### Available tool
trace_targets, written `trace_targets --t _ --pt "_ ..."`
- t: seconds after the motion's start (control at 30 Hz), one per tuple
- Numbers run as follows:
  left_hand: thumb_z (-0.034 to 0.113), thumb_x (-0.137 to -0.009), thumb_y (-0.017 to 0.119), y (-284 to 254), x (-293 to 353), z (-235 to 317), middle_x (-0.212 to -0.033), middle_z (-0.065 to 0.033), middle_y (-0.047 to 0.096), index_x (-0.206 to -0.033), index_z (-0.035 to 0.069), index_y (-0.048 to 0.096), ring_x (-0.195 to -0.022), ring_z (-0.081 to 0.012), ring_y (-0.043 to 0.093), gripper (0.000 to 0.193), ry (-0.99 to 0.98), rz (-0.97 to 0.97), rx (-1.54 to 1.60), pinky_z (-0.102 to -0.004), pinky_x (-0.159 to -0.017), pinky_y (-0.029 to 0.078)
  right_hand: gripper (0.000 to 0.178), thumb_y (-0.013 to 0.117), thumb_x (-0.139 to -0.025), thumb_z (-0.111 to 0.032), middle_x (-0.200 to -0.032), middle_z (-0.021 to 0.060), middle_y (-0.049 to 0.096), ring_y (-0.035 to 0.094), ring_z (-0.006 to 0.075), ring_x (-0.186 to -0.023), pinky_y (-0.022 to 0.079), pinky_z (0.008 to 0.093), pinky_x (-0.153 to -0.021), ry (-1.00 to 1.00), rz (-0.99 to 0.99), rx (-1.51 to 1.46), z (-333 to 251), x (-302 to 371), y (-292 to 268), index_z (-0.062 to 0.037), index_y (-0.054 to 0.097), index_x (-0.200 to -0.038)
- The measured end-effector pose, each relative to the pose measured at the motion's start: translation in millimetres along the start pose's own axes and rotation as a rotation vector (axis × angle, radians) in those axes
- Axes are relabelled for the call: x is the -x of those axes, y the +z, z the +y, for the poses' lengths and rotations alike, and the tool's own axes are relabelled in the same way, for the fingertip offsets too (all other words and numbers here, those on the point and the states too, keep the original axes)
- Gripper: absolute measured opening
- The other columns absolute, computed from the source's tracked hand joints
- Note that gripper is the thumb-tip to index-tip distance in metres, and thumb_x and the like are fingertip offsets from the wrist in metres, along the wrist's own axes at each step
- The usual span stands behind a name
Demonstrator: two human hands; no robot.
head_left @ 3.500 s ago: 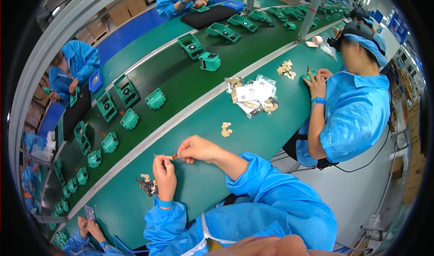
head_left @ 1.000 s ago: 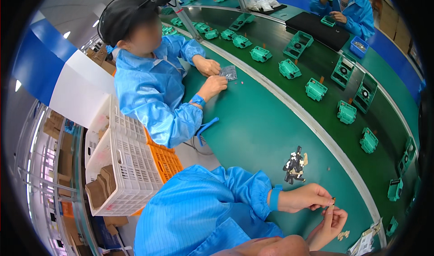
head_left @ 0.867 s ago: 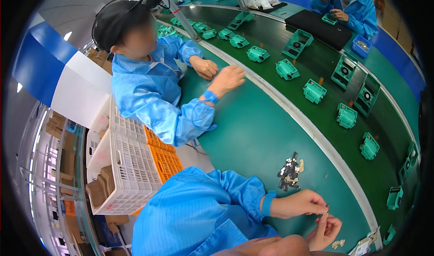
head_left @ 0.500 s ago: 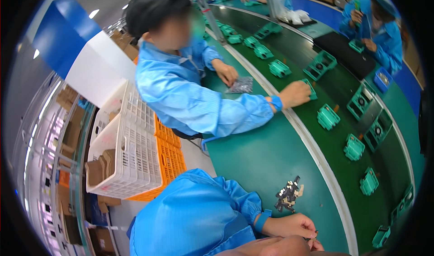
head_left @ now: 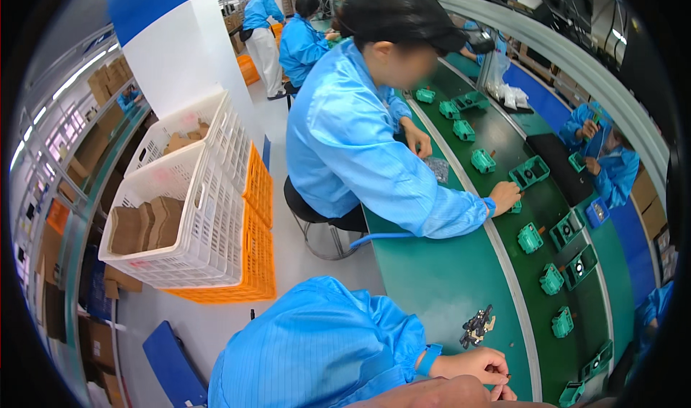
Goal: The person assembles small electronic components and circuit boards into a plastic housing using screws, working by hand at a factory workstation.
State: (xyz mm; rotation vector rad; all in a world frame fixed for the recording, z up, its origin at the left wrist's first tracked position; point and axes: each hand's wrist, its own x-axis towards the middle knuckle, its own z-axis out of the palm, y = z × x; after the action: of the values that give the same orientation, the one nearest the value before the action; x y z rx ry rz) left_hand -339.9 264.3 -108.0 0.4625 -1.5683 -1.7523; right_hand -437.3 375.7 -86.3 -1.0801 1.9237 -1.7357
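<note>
My left hand (head_left: 471,365), in a blue sleeve with a blue wristband, is at the lower right over the green tabletop. Its thumb and fingers are pinched together, and a tiny dark tip shows at them. Just below, the fingertips of my right hand (head_left: 505,393) meet the left ones; the rest of that hand is hidden or beyond the lower edge. What the two pinch is too small to name. Beyond my left hand lies a small heap of black parts (head_left: 477,326) with pale and brass-coloured bits.
A conveyor belt (head_left: 507,228) carrying several green housings (head_left: 530,238) runs along the right. Beside me a co-worker (head_left: 374,141) reaches a hand onto a housing, a small clear bag (head_left: 437,169) nearby. White crates (head_left: 205,213) on orange ones stand left, near a blue chair (head_left: 175,365).
My view has swung up and to the left, so more of the floor and crates shows. My hands stay pinched together near the heap; the co-worker's hand is still at the belt.
</note>
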Motion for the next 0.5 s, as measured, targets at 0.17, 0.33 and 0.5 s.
trace_targets --t 0.17,0.33,0.5 --pt "0.020 -0.091 0.068 0.6 17.9 3.4 -0.090 -0.0091 0.064 -0.091 -0.003 0.066 -0.079 -0.0165 0.061 0.023 0.091 -0.028 -0.023 -0.0299 -0.070 0.050 0.013 0.069 -0.093 -0.007 -0.093 0.0067 0.062 0.057 0.0162 -0.089 0.050 0.0301 -0.081 -0.063 -0.013 0.168 -33.9 19.8 -1.3 0.0061 0.066 -0.094" --pt "0.021 -0.090 0.069 3.3 29.7 4.6 -0.089 -0.0089 0.064 -0.091 -0.003 0.066 -0.081 -0.0171 0.062 0.025 0.191 -0.040 -0.012 -0.0302 -0.070 0.051 0.014 0.069 -0.094 -0.008 -0.092 0.0070 0.062 0.057 0.0156 -0.088 0.048 0.0294 -0.081 -0.054 -0.043 0.079 -33.4 30.3 -8.8 0.0059 0.067 -0.096" --pt "0.021 -0.090 0.069 8.5 40.9 26.3 -0.087 -0.0092 0.064 -0.092 -0.004 0.067 -0.082 -0.0179 0.062 0.025 0.253 -0.050 -0.032 -0.0307 -0.072 0.051 0.015 0.069 -0.094 -0.007 -0.093 0.0075 0.062 0.057 0.0154 -0.089 0.048 0.0287 -0.083 -0.537 -0.206 0.265 260.8 21.0 -122.6 0.0065 0.067 -0.098"
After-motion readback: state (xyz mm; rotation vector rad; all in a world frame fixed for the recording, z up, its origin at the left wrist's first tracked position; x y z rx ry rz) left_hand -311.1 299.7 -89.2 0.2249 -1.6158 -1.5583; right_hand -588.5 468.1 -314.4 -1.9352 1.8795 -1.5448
